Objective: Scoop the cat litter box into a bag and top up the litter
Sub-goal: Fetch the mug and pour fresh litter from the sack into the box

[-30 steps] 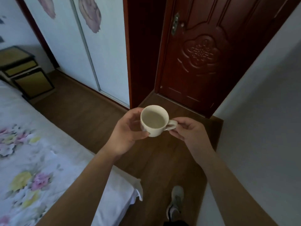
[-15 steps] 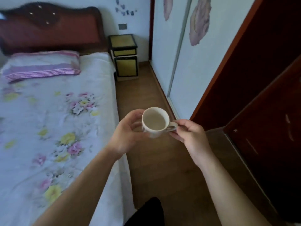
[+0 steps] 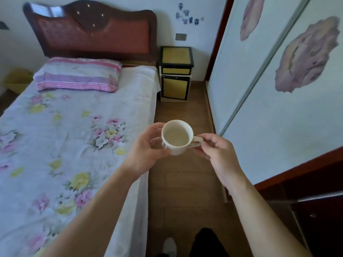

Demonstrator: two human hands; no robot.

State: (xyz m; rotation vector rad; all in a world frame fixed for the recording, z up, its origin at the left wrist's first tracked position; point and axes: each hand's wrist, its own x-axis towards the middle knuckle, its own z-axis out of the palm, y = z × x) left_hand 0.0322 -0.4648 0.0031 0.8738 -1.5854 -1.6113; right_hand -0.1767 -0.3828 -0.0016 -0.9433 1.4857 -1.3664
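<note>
I hold a small white cup (image 3: 176, 136) upright in front of me, above the wooden floor beside the bed. My left hand (image 3: 146, 151) grips the cup's body from the left, fingers curled round it. My right hand (image 3: 217, 154) pinches the cup's handle on the right. The inside of the cup looks pale; I cannot tell if it holds anything. No litter box, bag or scoop is in view.
A bed (image 3: 65, 136) with a floral sheet and a striped pillow (image 3: 78, 75) fills the left. A yellow and black nightstand (image 3: 175, 73) stands at the far end of the narrow wooden floor strip (image 3: 185, 182). Sliding wardrobe doors (image 3: 278, 89) run along the right.
My view has swung left from the dark wooden door to the bed and nightstand. Both hands keep the same hold on the cup.
</note>
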